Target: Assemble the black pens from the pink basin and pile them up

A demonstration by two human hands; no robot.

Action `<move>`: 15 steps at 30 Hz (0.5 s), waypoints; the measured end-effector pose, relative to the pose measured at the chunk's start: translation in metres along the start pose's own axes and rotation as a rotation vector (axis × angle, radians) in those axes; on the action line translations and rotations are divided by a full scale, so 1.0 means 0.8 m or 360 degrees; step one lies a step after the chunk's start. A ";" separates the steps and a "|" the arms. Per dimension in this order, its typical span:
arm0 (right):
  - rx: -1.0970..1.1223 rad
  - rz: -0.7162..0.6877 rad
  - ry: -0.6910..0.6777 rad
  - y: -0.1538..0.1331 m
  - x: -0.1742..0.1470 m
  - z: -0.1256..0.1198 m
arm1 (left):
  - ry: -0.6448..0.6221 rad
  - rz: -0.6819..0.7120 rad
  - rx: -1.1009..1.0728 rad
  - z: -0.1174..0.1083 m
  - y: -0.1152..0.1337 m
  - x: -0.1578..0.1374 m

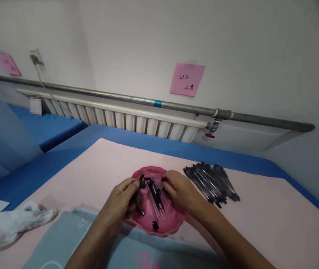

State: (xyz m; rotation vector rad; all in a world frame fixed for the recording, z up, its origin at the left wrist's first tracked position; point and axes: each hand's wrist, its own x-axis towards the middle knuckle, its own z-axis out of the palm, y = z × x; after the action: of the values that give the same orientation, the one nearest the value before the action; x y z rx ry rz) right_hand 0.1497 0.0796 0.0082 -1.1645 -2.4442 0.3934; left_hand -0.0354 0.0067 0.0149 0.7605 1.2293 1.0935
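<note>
A pink plate (172,226) with a scalloped rim holds pen parts (155,194): clear tubes, black caps and thin refills. Small black pieces (155,225) lie together near its front edge. Over the plate's left side, my left hand (121,198) is closed round a black pen (141,177), tip end up. Darker pen pieces show below those fingers. My right hand (177,186) is at the plate's right side with fingers pinched together. A dark bit shows at its fingertips, too small to name. To the right lies a pile of clear-barrelled pens (212,183) with black caps.
A pale pink mat (97,175) covers the blue bed surface (204,151). Nearest me lies a grey-blue cloth (61,235), with a crumpled white cloth (22,222) left of it. Behind stand a radiator (120,119) and a metal pipe (137,99) along the wall.
</note>
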 end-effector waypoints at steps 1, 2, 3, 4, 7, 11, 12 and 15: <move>0.0197 0.0069 0.0054 -0.003 0.000 -0.005 | -0.0046 -0.0003 0.0028 0.001 0.000 -0.001; 0.0379 0.0120 0.0090 -0.006 0.000 -0.010 | -0.0092 -0.0006 0.0061 0.002 0.000 -0.002; 0.0524 0.0144 0.0109 -0.010 0.000 -0.015 | -0.0136 -0.0006 0.0097 0.002 -0.001 -0.002; 0.0624 0.0139 0.0123 -0.014 -0.001 -0.019 | -0.0177 -0.0010 0.0130 0.003 -0.002 -0.003; 0.0753 0.0056 0.0170 -0.024 -0.003 -0.026 | -0.0268 -0.0027 0.0218 0.003 -0.003 -0.003; 0.0837 -0.0003 0.0161 -0.029 -0.005 -0.030 | -0.0290 -0.0041 0.0304 0.002 -0.003 -0.002; 0.0852 -0.0010 0.0148 -0.028 -0.005 -0.030 | -0.0288 -0.0042 0.0316 0.002 -0.003 -0.003; 0.0895 -0.0012 0.0124 -0.027 -0.005 -0.031 | -0.0304 -0.0031 0.0338 -0.001 -0.002 -0.004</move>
State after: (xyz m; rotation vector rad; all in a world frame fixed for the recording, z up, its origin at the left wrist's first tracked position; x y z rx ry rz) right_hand 0.1488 0.0653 0.0383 -0.9003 -2.0656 0.9387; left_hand -0.0360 0.0032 0.0145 0.9896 1.1982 0.8612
